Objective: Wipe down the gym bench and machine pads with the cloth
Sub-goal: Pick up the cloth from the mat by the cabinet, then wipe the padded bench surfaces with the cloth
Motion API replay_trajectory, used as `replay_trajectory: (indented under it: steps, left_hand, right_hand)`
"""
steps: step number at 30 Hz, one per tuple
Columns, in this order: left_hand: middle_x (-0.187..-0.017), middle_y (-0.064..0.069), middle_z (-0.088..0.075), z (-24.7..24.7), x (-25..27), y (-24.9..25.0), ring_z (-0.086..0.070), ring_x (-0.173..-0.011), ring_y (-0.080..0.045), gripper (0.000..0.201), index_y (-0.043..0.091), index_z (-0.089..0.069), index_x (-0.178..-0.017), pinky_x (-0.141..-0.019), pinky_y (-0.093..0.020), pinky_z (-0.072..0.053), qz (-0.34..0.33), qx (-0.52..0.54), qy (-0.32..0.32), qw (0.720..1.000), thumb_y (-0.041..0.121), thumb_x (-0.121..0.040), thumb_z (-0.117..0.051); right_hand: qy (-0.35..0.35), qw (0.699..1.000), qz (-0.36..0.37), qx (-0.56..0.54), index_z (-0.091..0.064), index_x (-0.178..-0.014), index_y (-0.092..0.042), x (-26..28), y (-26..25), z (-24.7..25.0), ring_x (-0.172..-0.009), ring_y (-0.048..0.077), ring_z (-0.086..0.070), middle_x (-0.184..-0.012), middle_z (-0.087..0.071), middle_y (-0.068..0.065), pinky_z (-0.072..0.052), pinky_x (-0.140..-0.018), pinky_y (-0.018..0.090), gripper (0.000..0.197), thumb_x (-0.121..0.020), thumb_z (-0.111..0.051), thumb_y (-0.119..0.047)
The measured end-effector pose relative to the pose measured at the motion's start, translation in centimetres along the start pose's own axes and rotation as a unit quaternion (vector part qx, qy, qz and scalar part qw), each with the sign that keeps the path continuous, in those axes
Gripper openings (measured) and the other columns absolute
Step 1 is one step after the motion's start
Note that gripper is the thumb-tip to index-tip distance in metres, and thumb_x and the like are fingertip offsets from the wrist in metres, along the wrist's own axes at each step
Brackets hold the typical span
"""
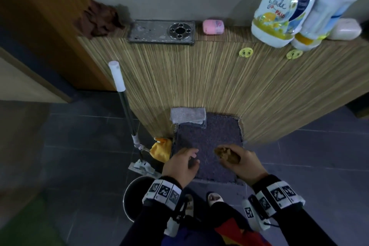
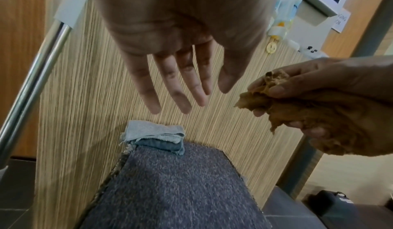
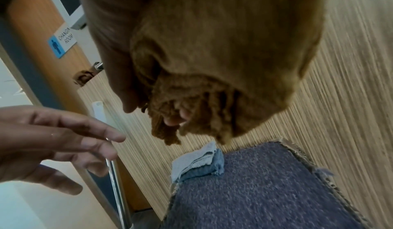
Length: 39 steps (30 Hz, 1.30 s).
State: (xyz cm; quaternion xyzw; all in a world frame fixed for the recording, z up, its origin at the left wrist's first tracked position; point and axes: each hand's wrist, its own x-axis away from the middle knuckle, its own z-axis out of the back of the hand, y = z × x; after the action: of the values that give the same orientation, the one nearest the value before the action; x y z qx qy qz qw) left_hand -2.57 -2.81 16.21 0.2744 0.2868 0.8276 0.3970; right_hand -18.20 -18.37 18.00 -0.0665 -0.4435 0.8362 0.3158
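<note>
My right hand [image 1: 237,161] grips a bunched brown cloth [image 1: 225,155], seen close up as a crumpled wad [image 2: 308,113] and as frayed folds [image 3: 191,113] hanging under the palm. My left hand [image 1: 183,164] hovers beside it, empty, with its fingers [image 2: 170,88] straight and spread. Both hands hang above a dark grey mat [image 1: 207,146] on the floor, in front of a striped wooden panel [image 1: 199,78]. No gym bench or machine pad is in view.
Folded grey cloths [image 1: 187,117] lie at the mat's far end. A mop [image 1: 127,110] leans left of the panel, with a yellow cloth [image 1: 161,149] and a metal bucket [image 1: 132,195] near its foot. On the ledge sit a dark brown rag [image 1: 97,20], bottles [image 1: 279,12] and soap [image 1: 212,26].
</note>
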Motion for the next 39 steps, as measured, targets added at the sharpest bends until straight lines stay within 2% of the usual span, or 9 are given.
replay_trajectory:
  steps: [5, 7, 10, 14, 17, 27, 30, 35, 39]
  left_hand:
    - [-0.112, 0.013, -0.061, 0.1, 0.4, 0.7, -0.059, -0.101, -0.008, 0.035, 0.029, -0.058, -0.124, -0.083, -0.030, -0.049, 0.036, 0.002, 0.032, 0.999, 0.031, -0.089, -0.058]
    - [-0.115, 0.013, -0.060, 0.2, 0.4, 1.0, -0.058, -0.103, -0.008, 0.036, 0.030, -0.056, -0.126, -0.085, -0.029, -0.048, 0.072, 0.006, 0.051, 0.996, 0.031, -0.090, -0.057]
    - [-0.120, 0.006, -0.060, 0.1, 1.0, 1.6, -0.059, -0.104, -0.014, 0.038, 0.026, -0.055, -0.128, -0.088, -0.033, -0.048, 0.117, 0.022, 0.080, 0.990, 0.027, -0.091, -0.056]
    - [-0.122, 0.002, -0.057, -0.3, 2.7, 1.8, -0.059, -0.106, -0.018, 0.040, 0.024, -0.054, -0.130, -0.090, -0.032, -0.047, 0.185, 0.045, 0.120, 0.974, 0.027, -0.090, -0.056]
    - [-0.122, 0.004, -0.057, -0.9, 5.4, 1.7, -0.058, -0.107, -0.017, 0.038, 0.026, -0.055, -0.128, -0.089, -0.029, -0.047, 0.247, 0.052, 0.175, 0.952, 0.030, -0.090, -0.056]
    - [-0.113, 0.003, -0.064, -5.8, 19.6, 2.3, -0.061, -0.100, -0.012, 0.036, 0.020, -0.060, -0.122, -0.088, -0.028, -0.046, 0.419, 0.127, 0.404, 0.803, 0.022, -0.087, -0.061]
    - [-0.115, 0.002, -0.063, -7.9, 24.3, 3.1, -0.061, -0.104, -0.014, 0.035, 0.019, -0.060, -0.123, -0.090, -0.030, -0.045, 0.475, 0.144, 0.438, 0.749, 0.023, -0.088, -0.059]
    - [-0.116, 0.000, -0.062, -12.3, 31.8, 4.9, -0.059, -0.105, -0.015, 0.035, 0.018, -0.058, -0.124, -0.092, -0.031, -0.044, 0.540, 0.164, 0.493, 0.662, 0.022, -0.090, -0.058]
    - [-0.117, 0.001, -0.060, -16.5, 37.5, 7.2, -0.058, -0.107, -0.014, 0.037, 0.019, -0.056, -0.126, -0.094, -0.029, -0.043, 0.580, 0.191, 0.524, 0.593, 0.023, -0.090, -0.058]
  right_hand:
    - [-0.048, 0.997, 0.051, 0.016, -0.065, -0.114, -0.021, -2.3, -0.2, 1.3, -0.098, 0.006, -0.064, -0.107, -0.068, -0.008, -0.051, -0.088, 0.024, 0.040, -0.076, -0.078, -0.020]
    - [-0.075, 0.993, 0.086, 0.017, -0.065, -0.114, -0.020, -3.6, -0.4, 1.7, -0.099, 0.003, -0.063, -0.108, -0.068, -0.007, -0.050, -0.087, 0.021, 0.040, -0.076, -0.078, -0.021]
    - [-0.111, 0.982, 0.150, 0.041, -0.066, -0.112, -0.018, -5.4, -1.1, 1.9, -0.096, -0.009, -0.056, -0.103, -0.069, -0.008, -0.042, -0.081, 0.003, 0.039, -0.075, -0.078, -0.020]
    - [-0.206, 0.957, 0.202, 0.028, -0.066, -0.112, -0.016, -7.2, -2.6, 1.1, -0.099, 0.003, -0.064, -0.105, -0.069, -0.006, -0.049, -0.087, 0.018, 0.039, -0.075, -0.078, -0.018]
    - [-0.269, 0.931, 0.243, 0.034, -0.064, -0.113, -0.023, -7.7, -3.7, -0.4, -0.098, -0.002, -0.061, -0.106, -0.068, -0.010, -0.048, -0.088, 0.016, 0.039, -0.076, -0.077, -0.022]
    - [-0.469, 0.794, 0.378, 0.083, -0.065, -0.109, -0.027, -2.6, -9.4, -9.1, -0.091, -0.001, -0.063, -0.099, -0.069, -0.009, -0.046, -0.085, 0.010, 0.040, -0.072, -0.080, -0.022]
    - [-0.526, 0.737, 0.415, 0.091, -0.065, -0.110, -0.023, 1.1, -11.1, -11.9, -0.094, 0.003, -0.064, -0.101, -0.068, -0.009, -0.047, -0.088, 0.018, 0.040, -0.073, -0.080, -0.020]
    - [-0.611, 0.637, 0.460, 0.097, -0.065, -0.106, -0.028, 8.9, -12.9, -16.1, -0.088, -0.007, -0.062, -0.095, -0.069, -0.013, -0.045, -0.083, 0.009, 0.037, -0.073, -0.079, -0.020]
    - [-0.648, 0.559, 0.505, 0.114, -0.067, -0.105, -0.022, 15.5, -12.7, -18.8, -0.089, -0.001, -0.065, -0.097, -0.069, -0.012, -0.051, -0.085, 0.023, 0.033, -0.074, -0.079, -0.019]
